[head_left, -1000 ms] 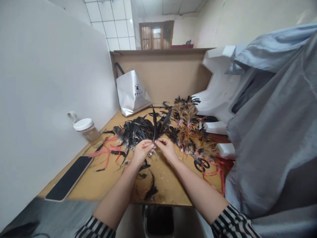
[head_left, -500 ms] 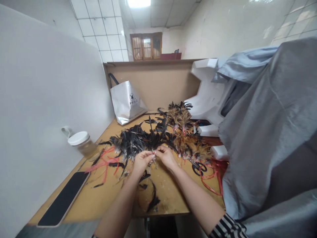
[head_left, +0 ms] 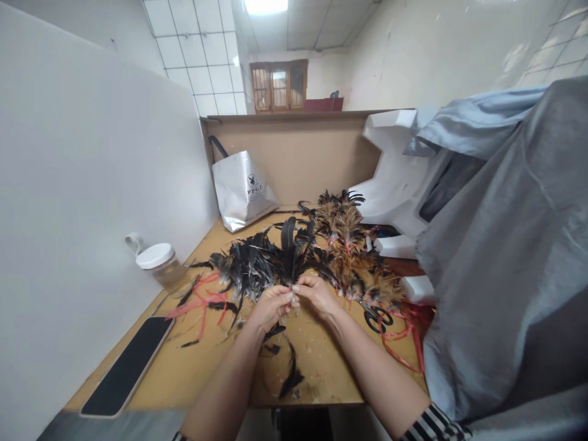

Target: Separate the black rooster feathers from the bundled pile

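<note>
Both hands meet at the middle of the table, pinching the quill ends of a small bunch of black feathers (head_left: 289, 248) that fans upward. My left hand (head_left: 274, 306) is closed on the base of the bunch. Fingertips of my right hand (head_left: 316, 294) press together at the same spot, where a bit of red shows; whether they grip the quills or a red strip is too small to tell. Just left and behind lies a pile of loose black feathers (head_left: 250, 263). Tied bunches of brown feathers (head_left: 344, 226) lie to the right.
On the left are a phone (head_left: 128, 367), a lidded jar (head_left: 160, 266) and red plastic strips (head_left: 202, 306). Black-handled scissors (head_left: 379, 317) and red ribbon (head_left: 404, 343) lie right. A silver bag (head_left: 241, 190) stands behind; grey cloth (head_left: 500, 245) hangs over white foam (head_left: 390, 165).
The camera view has shifted slightly, so the scene sits further right. A broad black feather now stands upright in the bunch. Both hands stay together at its base.
</note>
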